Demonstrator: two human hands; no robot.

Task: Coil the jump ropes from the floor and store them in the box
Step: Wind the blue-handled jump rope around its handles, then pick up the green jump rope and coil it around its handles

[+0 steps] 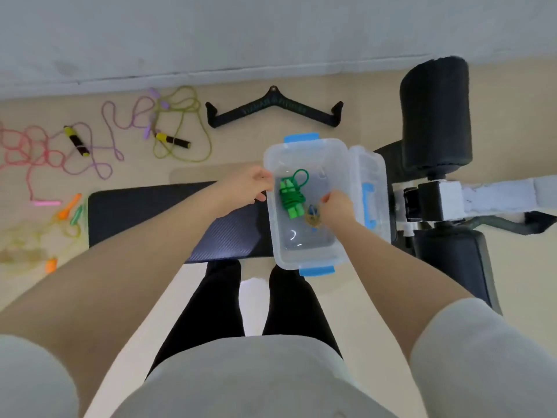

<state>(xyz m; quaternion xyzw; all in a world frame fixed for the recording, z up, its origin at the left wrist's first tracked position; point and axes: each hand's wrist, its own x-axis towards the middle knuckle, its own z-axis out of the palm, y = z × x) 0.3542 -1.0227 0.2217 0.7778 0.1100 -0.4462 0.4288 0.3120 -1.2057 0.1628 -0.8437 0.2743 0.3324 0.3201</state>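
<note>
A clear plastic box (304,254) with blue latches sits open on the end of a dark bench pad. Inside lies a coiled green jump rope (291,196) with green handles. Beside it is a small coiled bundle (312,218), yellowish with a blue part, under my right hand (336,206), whose curled fingers pinch it. My left hand (248,188) is at the box's left rim, fingers curled, next to the green rope; I cannot tell whether it grips anything. Several loose ropes lie on the floor at the left: pink (27,149), purple (111,140), olive with black-yellow handles (180,128), yellow with orange handles (60,218).
The box lid (369,182) leans open on the right side. A black V-shaped cable handle (272,111) lies on the floor by the wall. Black padded rollers and a white frame of gym equipment (434,116) stand at the right. The dark bench pad (168,218) runs left.
</note>
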